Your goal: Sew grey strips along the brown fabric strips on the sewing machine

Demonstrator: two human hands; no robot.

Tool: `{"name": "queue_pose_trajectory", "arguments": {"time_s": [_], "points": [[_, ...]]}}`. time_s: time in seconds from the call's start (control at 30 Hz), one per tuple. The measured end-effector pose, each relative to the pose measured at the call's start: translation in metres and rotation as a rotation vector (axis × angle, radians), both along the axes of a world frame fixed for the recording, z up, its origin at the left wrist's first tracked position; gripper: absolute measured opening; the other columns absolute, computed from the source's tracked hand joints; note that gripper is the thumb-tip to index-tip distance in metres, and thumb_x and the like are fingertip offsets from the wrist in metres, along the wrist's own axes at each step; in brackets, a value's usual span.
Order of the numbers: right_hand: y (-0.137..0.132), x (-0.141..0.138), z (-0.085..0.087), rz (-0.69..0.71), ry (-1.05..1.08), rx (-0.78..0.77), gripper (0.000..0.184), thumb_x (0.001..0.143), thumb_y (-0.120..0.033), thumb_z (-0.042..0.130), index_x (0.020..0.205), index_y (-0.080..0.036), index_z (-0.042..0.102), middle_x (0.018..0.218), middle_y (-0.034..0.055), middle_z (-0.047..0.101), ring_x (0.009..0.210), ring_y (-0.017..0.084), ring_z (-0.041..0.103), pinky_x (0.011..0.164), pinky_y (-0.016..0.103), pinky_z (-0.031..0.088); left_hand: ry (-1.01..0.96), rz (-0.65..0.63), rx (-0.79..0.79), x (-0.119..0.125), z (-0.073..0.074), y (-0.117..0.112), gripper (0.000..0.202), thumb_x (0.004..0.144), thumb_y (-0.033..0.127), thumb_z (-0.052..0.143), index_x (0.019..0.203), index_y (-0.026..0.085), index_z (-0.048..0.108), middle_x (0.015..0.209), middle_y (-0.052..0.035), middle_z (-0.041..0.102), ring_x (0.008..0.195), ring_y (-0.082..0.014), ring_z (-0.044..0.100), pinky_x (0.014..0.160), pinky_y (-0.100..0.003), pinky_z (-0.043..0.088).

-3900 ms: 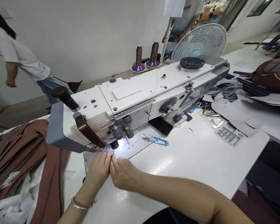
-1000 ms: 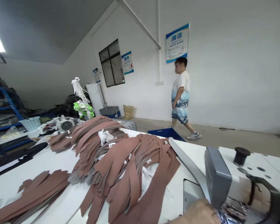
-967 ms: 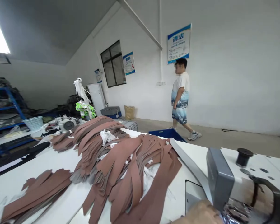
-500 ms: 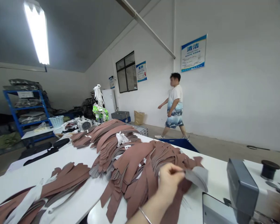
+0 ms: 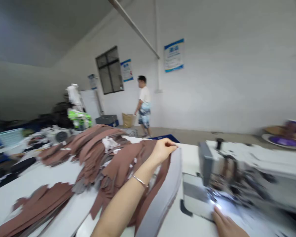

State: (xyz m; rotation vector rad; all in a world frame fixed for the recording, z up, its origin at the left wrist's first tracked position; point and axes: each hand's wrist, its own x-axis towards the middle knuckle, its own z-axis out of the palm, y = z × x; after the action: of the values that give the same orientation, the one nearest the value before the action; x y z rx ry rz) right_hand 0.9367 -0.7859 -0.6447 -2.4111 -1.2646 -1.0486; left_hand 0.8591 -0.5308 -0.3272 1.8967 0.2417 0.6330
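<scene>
My left hand [image 5: 163, 150] is raised over the heap of brown cut pieces [image 5: 106, 158] and pinches the top end of one long piece [image 5: 162, 194], brown on one face and grey on the other, which hangs down toward me. My right hand [image 5: 227, 225] rests at the bottom right on the white table, just in front of the sewing machine's lit needle area [image 5: 215, 202]; only its back shows, blurred. The white sewing machine [image 5: 239, 171] stands to the right.
More brown pieces [image 5: 37, 205] lie at the lower left of the white table [image 5: 51, 174]. A person in a white shirt [image 5: 144, 105] walks by the far wall. Purple thread cones [image 5: 284, 135] stand at the right. Shelves and clutter fill the left background.
The view has swung right and blurred. My left hand has lifted a long brown-and-grey piece from the heap toward the machine. The walking person has moved left.
</scene>
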Motion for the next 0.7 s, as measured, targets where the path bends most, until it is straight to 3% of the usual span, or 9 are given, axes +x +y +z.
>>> {"name": "queue_pose_trajectory", "arguments": {"time_s": [0.07, 0.13, 0.23, 0.37, 0.47, 0.57, 0.7], "points": [[-0.006, -0.025, 0.02, -0.059, 0.014, -0.178, 0.038, 0.073, -0.001, 0.045, 0.102, -0.016, 0.066, 0.114, 0.0179, 0.067, 0.081, 0.026, 0.069, 0.067, 0.035, 0.057, 0.174, -0.053, 0.015, 0.023, -0.06, -0.005, 0.017, 0.068, 0.004, 0.073, 0.06, 0.013, 0.061, 0.062, 0.0023, 0.061, 0.065, -0.0116, 0.058, 0.072, -0.027, 0.047], [0.0, -0.043, 0.047, -0.041, 0.026, -0.338, 0.044, 0.075, 0.004, 0.044, 0.114, -0.008, 0.062, 0.113, 0.0208, 0.067, 0.085, 0.027, 0.068, 0.072, 0.036, 0.057, 0.325, -0.071, 0.039, 0.039, -0.112, -0.007, 0.024, 0.073, 0.007, 0.073, 0.057, 0.014, 0.056, 0.059, 0.0041, 0.056, 0.064, -0.0117, 0.056, 0.073, -0.029, 0.048], [0.016, -0.065, 0.083, 0.108, 0.114, -0.453, 0.047, 0.081, -0.001, 0.046, 0.128, -0.005, 0.052, 0.12, 0.0237, 0.063, 0.091, 0.028, 0.067, 0.077, 0.039, 0.056, 0.47, -0.094, 0.069, 0.06, -0.164, -0.005, 0.025, 0.085, 0.023, 0.068, 0.065, 0.014, 0.056, 0.066, 0.0039, 0.058, 0.068, -0.0122, 0.058, 0.074, -0.031, 0.05], [0.036, -0.093, 0.105, 0.309, 0.067, -0.421, 0.036, 0.095, -0.022, 0.046, 0.13, -0.012, 0.049, 0.139, 0.0209, 0.05, 0.118, 0.031, 0.056, 0.099, 0.045, 0.045, 0.542, -0.112, 0.057, 0.08, -0.192, -0.003, 0.025, 0.089, 0.032, 0.064, 0.072, 0.014, 0.058, 0.07, 0.0027, 0.06, 0.067, -0.0122, 0.059, 0.07, -0.03, 0.051], [0.048, -0.095, 0.105, 0.38, -0.078, -0.412, 0.024, 0.096, -0.025, 0.046, 0.11, -0.01, 0.058, 0.129, 0.0206, 0.058, 0.124, 0.033, 0.051, 0.107, 0.046, 0.035, 0.532, -0.117, 0.015, 0.088, -0.2, -0.005, 0.021, 0.089, 0.03, 0.063, 0.077, 0.014, 0.058, 0.072, 0.0026, 0.06, 0.065, -0.0113, 0.058, 0.067, -0.028, 0.05], [0.055, -0.084, 0.106, 0.39, -0.156, -0.426, 0.015, 0.092, -0.024, 0.05, 0.095, -0.011, 0.059, 0.109, 0.019, 0.067, 0.112, 0.031, 0.058, 0.108, 0.043, 0.033, 0.524, -0.131, -0.066, 0.085, -0.208, -0.008, 0.01, 0.085, 0.021, 0.065, 0.085, 0.014, 0.058, 0.067, 0.0047, 0.057, 0.057, -0.0095, 0.054, 0.059, -0.024, 0.046], [0.058, -0.07, 0.114, 0.406, -0.141, -0.417, 0.013, 0.09, -0.017, 0.046, 0.08, -0.017, 0.055, 0.08, 0.0089, 0.065, 0.077, 0.023, 0.061, 0.105, 0.045, 0.036, 0.556, -0.238, -0.235, 0.053, -0.222, -0.025, 0.021, 0.073, 0.022, 0.07, 0.09, 0.014, 0.059, 0.051, 0.0082, 0.051, 0.044, -0.01, 0.048, 0.049, -0.022, 0.041]]}}
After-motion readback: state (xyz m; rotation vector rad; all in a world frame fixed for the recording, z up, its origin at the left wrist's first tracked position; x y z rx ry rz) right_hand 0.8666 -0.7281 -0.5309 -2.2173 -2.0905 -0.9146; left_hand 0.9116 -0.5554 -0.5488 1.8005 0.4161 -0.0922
